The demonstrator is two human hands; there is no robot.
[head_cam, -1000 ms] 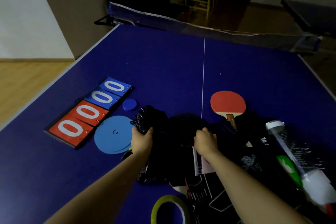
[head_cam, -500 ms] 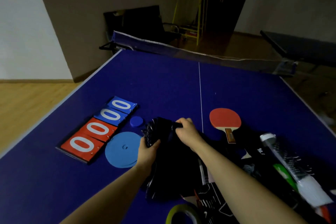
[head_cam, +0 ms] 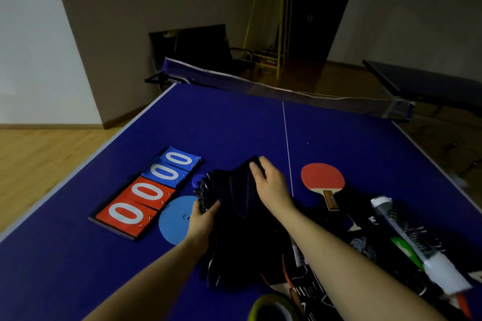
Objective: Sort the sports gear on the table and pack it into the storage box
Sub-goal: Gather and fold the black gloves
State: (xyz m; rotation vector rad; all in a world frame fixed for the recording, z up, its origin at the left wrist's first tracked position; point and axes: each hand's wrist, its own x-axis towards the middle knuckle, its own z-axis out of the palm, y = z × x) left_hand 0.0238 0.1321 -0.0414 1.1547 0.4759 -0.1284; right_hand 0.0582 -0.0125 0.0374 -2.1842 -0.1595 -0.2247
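Black mesh net (head_cam: 234, 198) bundled at centre of frame on blue table (head_cam: 234, 122), both hands on it. Left hand (head_cam: 202, 221) gripping bundle's left edge, fingers (head_cam: 212, 207) curled round the netting. Right hand (head_cam: 271, 185) laid over a dark flap at upper end, fingers (head_cam: 257, 168) bent over its edge, pinching it.

Step in hand, by judgement: folding or rolling the net into a compact pack before boxing. Next move likely calls for pressing the flap flat, keeping the left grip firm so loose mesh does not spill, then carrying the bundle to the storage box. No certain sight of the box; dark printed thing (head_cam: 310, 292) at lower right may be it, cannot tell.

Count, as visible:
- Scoreboard (head_cam: 146, 193), one, left of centre; four digit cards, two red, two blue, all zero.
- Light blue disc (head_cam: 174, 219), one (may be a stack), just beside left hand.
- Small dark blue cap (head_cam: 196, 182), one, partly hidden behind net.
- Paddle (head_cam: 322, 177), one, red face, right of centre line.
- Clear tube (head_cam: 407, 237) with white ends, one, far right.
- Yellow-green tape roll (head_cam: 271, 307), one, bottom edge, cut off by frame.
- Hands, two.
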